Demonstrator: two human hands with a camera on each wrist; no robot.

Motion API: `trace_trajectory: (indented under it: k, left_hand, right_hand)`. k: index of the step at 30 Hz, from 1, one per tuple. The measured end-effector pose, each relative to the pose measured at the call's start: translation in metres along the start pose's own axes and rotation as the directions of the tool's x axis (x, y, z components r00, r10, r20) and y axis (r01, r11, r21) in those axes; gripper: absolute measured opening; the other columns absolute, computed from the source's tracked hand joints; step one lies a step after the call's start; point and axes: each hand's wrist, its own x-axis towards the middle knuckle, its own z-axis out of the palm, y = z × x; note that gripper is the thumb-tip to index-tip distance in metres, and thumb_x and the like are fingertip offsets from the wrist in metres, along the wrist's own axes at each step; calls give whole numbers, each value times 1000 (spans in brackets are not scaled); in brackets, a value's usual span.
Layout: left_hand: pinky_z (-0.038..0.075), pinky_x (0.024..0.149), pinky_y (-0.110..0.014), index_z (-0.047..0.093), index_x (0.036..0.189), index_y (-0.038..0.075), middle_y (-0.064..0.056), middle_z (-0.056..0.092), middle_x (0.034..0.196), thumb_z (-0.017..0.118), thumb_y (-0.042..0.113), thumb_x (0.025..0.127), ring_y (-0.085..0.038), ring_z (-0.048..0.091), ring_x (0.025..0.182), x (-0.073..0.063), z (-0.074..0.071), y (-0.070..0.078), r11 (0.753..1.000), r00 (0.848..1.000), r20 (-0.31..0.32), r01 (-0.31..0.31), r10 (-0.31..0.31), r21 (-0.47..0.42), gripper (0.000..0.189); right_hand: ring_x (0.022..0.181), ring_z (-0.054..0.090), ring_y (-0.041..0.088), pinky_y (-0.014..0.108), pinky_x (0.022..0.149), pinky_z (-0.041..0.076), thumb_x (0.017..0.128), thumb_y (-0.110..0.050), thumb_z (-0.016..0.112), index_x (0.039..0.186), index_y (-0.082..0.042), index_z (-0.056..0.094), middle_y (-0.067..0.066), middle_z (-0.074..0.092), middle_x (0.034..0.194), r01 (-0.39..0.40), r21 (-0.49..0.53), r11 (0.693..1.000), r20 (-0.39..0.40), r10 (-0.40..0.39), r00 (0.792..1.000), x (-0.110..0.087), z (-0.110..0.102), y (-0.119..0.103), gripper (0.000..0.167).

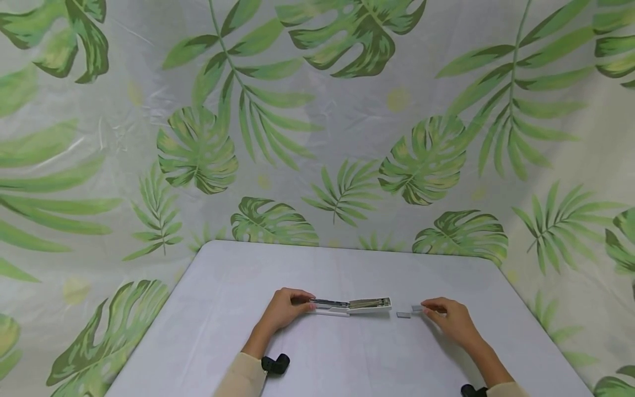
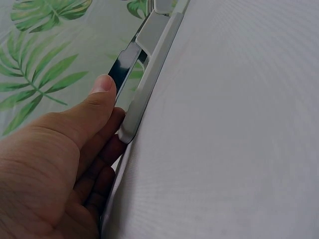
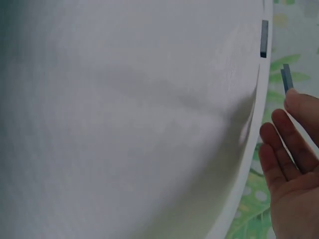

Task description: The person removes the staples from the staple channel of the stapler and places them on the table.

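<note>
On table [image 1: 347,364], centre: opened stapler [image 1: 352,306], your left hand [image 1: 283,310] pinching its metal end. Right hand [image 1: 448,320] pinches staple strip [image 1: 416,308]; another strip [image 1: 404,315] beside. Strips light, brittle: hold by sides.

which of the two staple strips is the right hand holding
The strip farther right, pinched at the right hand's fingertips. The other strip lies loose on the table, nearer the stapler, untouched.

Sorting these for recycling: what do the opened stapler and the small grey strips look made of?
The stapler: white body looks like matte plastic; its inner rail mirrors light, so probably polished metal. The staple strips: dull grey, flat and thin, likely metal, but too small to be sure.
</note>
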Motion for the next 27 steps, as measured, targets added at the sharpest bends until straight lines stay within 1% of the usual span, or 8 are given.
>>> trace_trajectory:
  k: [3,7,11,15,17,22,24,27]
  left_hand:
    - [54,95,-38,81,106,29,13,78,103,81,45,88,-12,70,106,0,1,0,1000,1000,1,-2,2,0,24]
    - [54,97,-39,81,106,30,14,78,103,81,45,88,-11,70,106,1,1,-1,1000,1000,4,5,-5,-1,23]
    - [53,98,-40,81,106,31,15,78,103,81,46,87,-11,69,107,1,2,-2,1000,1000,6,11,-11,2,24]
    - [54,98,-40,81,106,31,15,78,103,81,45,87,-11,70,107,1,1,-2,1000,1000,5,11,-11,-3,23]
    - [53,98,-40,81,106,31,15,78,102,81,45,87,-11,70,107,1,1,-1,1000,1000,4,11,-11,-3,23]
    - [53,99,-41,81,106,31,15,78,103,81,45,87,-12,70,108,1,1,-1,1000,1000,6,11,-11,1,24]
    - [53,100,-43,81,107,30,14,78,103,81,45,88,-13,70,109,1,1,-1,1000,1000,7,4,-4,8,24]
    - [53,100,-45,81,107,29,12,78,104,81,44,89,-15,70,110,1,-1,-2,1000,1000,0,-8,8,22,23]
  right_hand:
    - [104,73,35,48,86,60,96,-20,74,113,-9,78,14,76,114,-25,-14,1000,52,26,998,0,-3,3,21]
    - [104,73,34,46,85,60,95,-20,74,113,-8,78,15,76,115,-47,-25,999,94,49,994,2,-5,5,21]
    - [102,73,32,41,83,60,95,-19,75,111,-7,79,14,77,113,-44,-32,999,110,47,993,2,-5,6,21]
    - [102,73,31,35,82,59,93,-19,77,108,-9,80,11,77,111,-31,-46,998,116,37,993,2,-4,8,18]
    - [102,73,32,37,83,59,92,-19,78,106,-10,81,11,78,110,-30,-49,998,114,36,993,3,-3,10,17]
    - [103,72,34,47,87,58,91,-17,79,103,-10,81,10,78,107,-37,-75,996,97,44,994,3,0,13,15]
    - [102,71,35,50,88,58,90,-15,80,101,-10,82,8,78,104,-18,-95,995,86,26,996,4,1,13,13]
    - [98,71,32,51,88,57,88,-12,80,98,-10,82,4,77,98,52,-135,990,75,-42,996,6,4,11,11]
